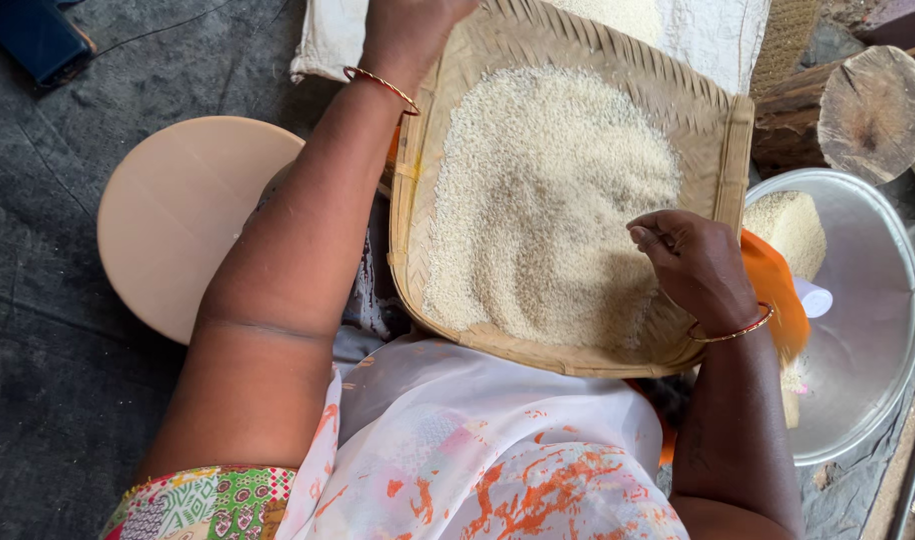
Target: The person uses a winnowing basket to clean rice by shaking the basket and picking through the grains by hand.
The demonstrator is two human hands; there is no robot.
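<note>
The woven tray [568, 190] rests on the lap, and the left hand [408, 35] grips its far-left rim; its fingers are partly out of view, so I cannot tell how tightly they close. If this grip slips, I think the tray may tilt and the rice [548, 200] could slide over the near edge onto the cloth. The right hand [698, 265] lies on the rice at the near-right side, fingers curled together as if pinching something small; what it holds I cannot see. A careless sweep there may push grains over the rim just under the wrist.

Count: one tray, one round board [178, 220] under the left forearm, one steel basin [868, 330] right of the right hand, one log [858, 110], two bangles.
</note>
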